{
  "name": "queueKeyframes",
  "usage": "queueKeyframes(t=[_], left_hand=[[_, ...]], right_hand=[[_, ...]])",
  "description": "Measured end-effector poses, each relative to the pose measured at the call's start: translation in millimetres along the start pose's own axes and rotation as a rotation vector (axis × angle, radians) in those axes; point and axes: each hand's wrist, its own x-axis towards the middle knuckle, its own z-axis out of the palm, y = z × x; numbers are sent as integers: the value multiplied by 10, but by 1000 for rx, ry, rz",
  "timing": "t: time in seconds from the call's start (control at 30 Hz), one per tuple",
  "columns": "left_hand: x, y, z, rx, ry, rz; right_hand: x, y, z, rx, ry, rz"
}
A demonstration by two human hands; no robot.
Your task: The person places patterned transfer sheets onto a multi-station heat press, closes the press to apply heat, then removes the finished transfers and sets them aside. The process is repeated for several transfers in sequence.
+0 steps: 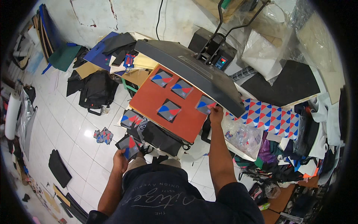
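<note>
My left hand (119,161), low at the left, is closed on one or more dark squares (130,148) printed with a red and blue design. My right hand (216,114) pinches the edge of a grey printed square (204,105) at the right edge of an orange-red pad (149,98). Several like it lie on the pad, among them one dark-backed square (169,111) near the middle. Over the pad's far side hangs the dark raised plate of a heat press (190,67).
Dark fabric pieces (160,139) and more printed squares sit along the pad's near side. A printed sheet (272,116) and a tray with plastic (244,140) stand at the right. On the tiled floor are a small pile of squares (103,136) and a black bag (97,89).
</note>
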Motion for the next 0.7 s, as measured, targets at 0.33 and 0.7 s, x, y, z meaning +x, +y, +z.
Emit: queueKeyframes(t=[0.33, 0.7], left_hand=[[-8, 28, 147, 75, -2, -2], [-22, -15, 203, 79, -8, -20]], right_hand=[[-203, -380, 112, -518, -5, -122], [-7, 20, -126, -442, -59, 50]])
